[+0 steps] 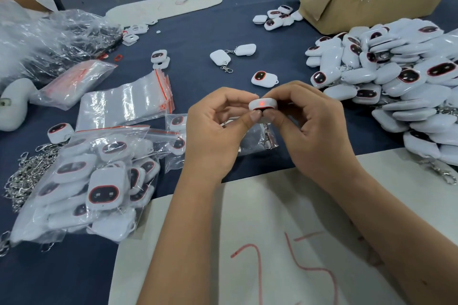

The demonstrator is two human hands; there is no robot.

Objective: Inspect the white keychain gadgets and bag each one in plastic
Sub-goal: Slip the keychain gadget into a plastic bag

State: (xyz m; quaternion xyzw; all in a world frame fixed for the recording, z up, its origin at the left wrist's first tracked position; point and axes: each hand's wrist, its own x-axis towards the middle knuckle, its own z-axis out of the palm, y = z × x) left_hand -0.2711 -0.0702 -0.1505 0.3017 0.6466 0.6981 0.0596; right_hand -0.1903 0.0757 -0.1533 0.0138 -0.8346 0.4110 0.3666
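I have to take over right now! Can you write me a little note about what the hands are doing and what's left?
Left hand and right hand both pinch one white gadget; its red light glows.
Unchecked pile lies to the right, empty zip bags to the left.
Done: bagged gadgets front left.
Left: bag this one, then work through the pile.

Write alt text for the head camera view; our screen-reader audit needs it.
Both hands, left hand and right hand, pinch one white keychain gadget glowing red, above a dark blue table. Empty zip bags and bagged gadgets lie left; a heap of unbagged gadgets lies right, near a cardboard box.
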